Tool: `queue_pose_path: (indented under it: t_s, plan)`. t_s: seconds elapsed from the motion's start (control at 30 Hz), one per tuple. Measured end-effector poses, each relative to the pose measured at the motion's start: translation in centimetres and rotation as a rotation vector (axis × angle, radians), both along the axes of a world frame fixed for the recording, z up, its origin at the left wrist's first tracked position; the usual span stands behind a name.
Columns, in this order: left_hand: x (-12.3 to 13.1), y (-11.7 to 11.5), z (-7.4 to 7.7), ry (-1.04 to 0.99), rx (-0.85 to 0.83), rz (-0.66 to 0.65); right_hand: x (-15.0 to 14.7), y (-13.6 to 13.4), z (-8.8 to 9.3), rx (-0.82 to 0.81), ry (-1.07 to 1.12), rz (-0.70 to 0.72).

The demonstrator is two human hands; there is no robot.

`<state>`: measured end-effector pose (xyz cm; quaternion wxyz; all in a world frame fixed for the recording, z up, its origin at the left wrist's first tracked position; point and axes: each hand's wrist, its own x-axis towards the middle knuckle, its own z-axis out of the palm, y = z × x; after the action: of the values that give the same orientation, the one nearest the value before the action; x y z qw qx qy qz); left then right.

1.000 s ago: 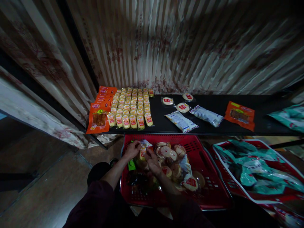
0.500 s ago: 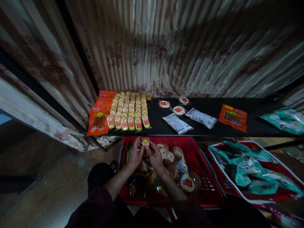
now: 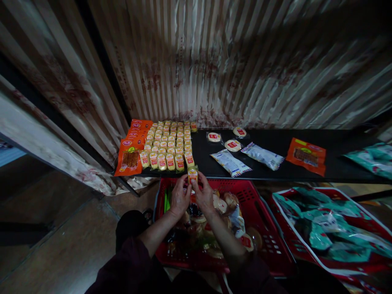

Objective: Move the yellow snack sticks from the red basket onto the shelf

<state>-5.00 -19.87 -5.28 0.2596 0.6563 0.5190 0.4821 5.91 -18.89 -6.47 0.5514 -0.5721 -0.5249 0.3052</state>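
Between my left hand [image 3: 180, 197] and my right hand [image 3: 203, 195] is a small wrapped snack cake [image 3: 192, 175], pale yellow with a red and white label. Both hands pinch it upright at the front edge of the black shelf [image 3: 202, 163]. Just beyond it, similar wrapped cakes [image 3: 165, 143] stand in tight rows on the shelf's left part. Orange snack packets [image 3: 130, 157] overlap along the left end of those rows. Below my hands, a red basket [image 3: 245, 192] holds round wrapped pastries [image 3: 231, 200] and other packets, partly hidden by my forearms.
On the shelf lie round white pastries [image 3: 233, 145], two pale blue and white packets [image 3: 231, 162], a single orange packet [image 3: 306, 156] and a teal bag [image 3: 372, 158]. A second red basket [image 3: 294, 232] with teal bags [image 3: 333, 224] stands right. Striped curtain [image 3: 196, 73] hangs behind.
Both hands have moved up and slightly right with the wrapped cake, from over the basket to the shelf's front edge. The camera view has shifted slightly.
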Motion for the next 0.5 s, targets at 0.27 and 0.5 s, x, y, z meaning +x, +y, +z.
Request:
queue_pose_path:
  t_s: [0.27, 0.5]
  plan:
    - [1.2, 2.6, 0.8, 0.115, 0.106, 0.09, 0.1, 3.9, 1.4, 0.061, -0.104, -0.078]
    - [0.8, 2.8, 0.7, 0.41, 0.242, 0.168, -0.1, 5.9, 1.4, 0.07, -0.157, -0.094]
